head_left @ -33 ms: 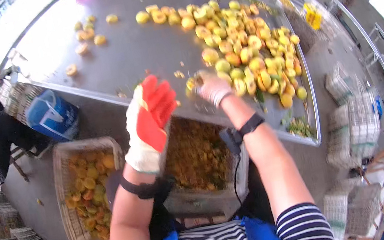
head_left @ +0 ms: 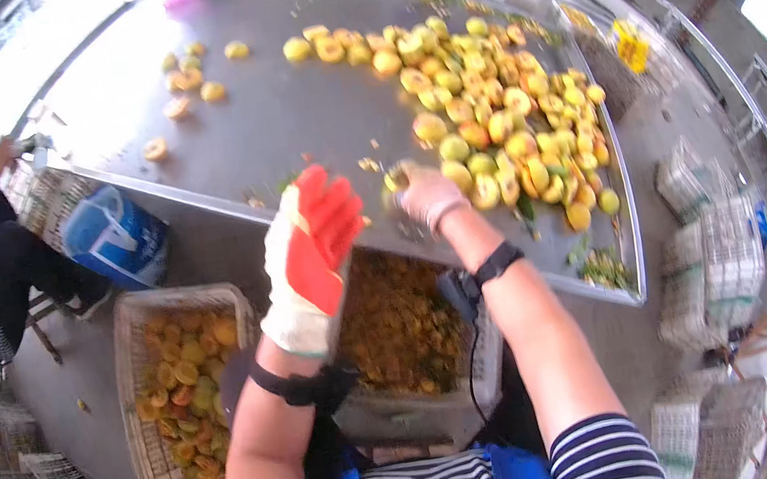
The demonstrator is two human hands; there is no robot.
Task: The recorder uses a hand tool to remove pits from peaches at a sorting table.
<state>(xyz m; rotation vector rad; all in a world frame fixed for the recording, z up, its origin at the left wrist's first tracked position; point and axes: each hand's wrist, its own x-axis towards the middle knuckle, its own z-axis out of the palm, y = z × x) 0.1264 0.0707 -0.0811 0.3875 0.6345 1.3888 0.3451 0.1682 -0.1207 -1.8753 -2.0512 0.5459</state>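
Observation:
My left hand (head_left: 315, 256) wears a white knitted glove with a red-orange coating. Its fingers are stretched out over the near edge of the metal table, and nothing shows in them. My right hand (head_left: 427, 196), in a thin pale glove, is closed on a small yellow-green peach (head_left: 395, 179) at its fingertips, partly hidden by the fingers. Right of that hand lies a big pile of yellow peaches (head_left: 496, 124), many of them halved. Below my hands stands a crate filled with brownish pits and scraps (head_left: 398, 323).
The metal table (head_left: 300, 101) has a raised rim; a few peach halves (head_left: 186, 78) lie at its far left. A crate of peaches (head_left: 129, 384) and a blue bucket (head_left: 122, 238) stand left. One person sits left, another works across the table. White crates (head_left: 711, 256) are stacked right.
The whole view has shifted slightly, so the table and peaches appear a little lower and to the right. My left hand stays outstretched; my right stays closed at the fruit.

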